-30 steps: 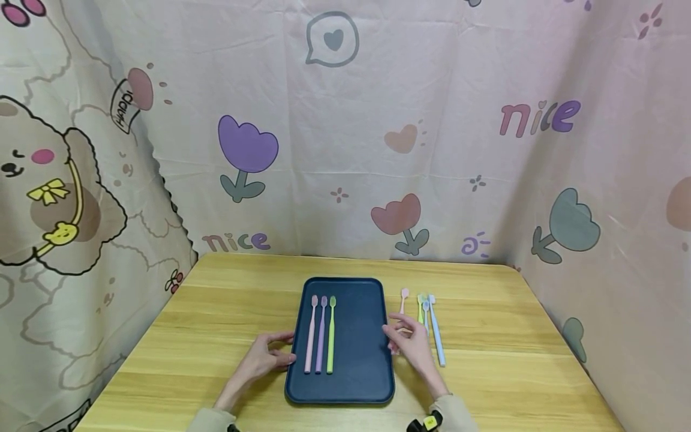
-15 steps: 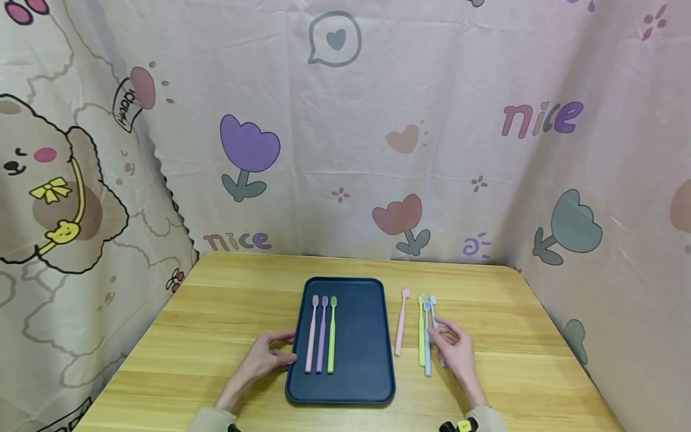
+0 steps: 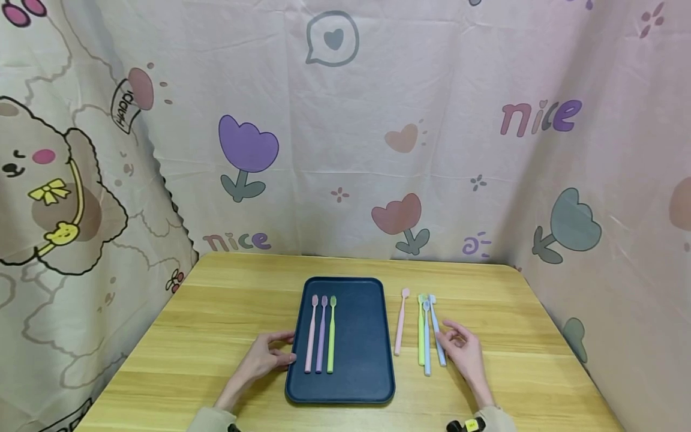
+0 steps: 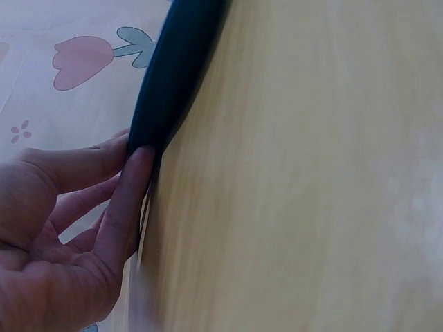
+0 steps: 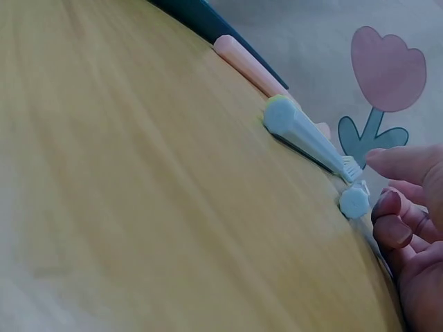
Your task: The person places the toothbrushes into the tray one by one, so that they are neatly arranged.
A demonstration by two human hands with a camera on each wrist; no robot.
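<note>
My left hand point(image 3: 264, 357) is at the left edge of a dark blue tray point(image 3: 361, 342), its fingertips touching the rim. In the left wrist view, extended fingers meet the tray's edge point(image 4: 176, 76). On the tray lie a pink toothbrush point(image 3: 311, 336), a purple one point(image 3: 321, 336) and a green one point(image 3: 332, 339), side by side. My right hand point(image 3: 465, 354) is beside the rightmost blue toothbrush point(image 3: 438, 336), fingers loosely bent, fingertips right at its handle and nothing gripped. Left of it lie another blue toothbrush point(image 3: 427, 348) and a green toothbrush point(image 3: 421, 336), close together.
A second pink toothbrush point(image 3: 400, 327) lies by itself on the wooden table point(image 3: 518, 336), between the tray and the other loose brushes. A printed curtain point(image 3: 324, 150) hangs behind the table and along both sides.
My right hand has moved right, from the tray's right edge across the loose toothbrushes to the outer blue one's far side. My left hand stays at the tray.
</note>
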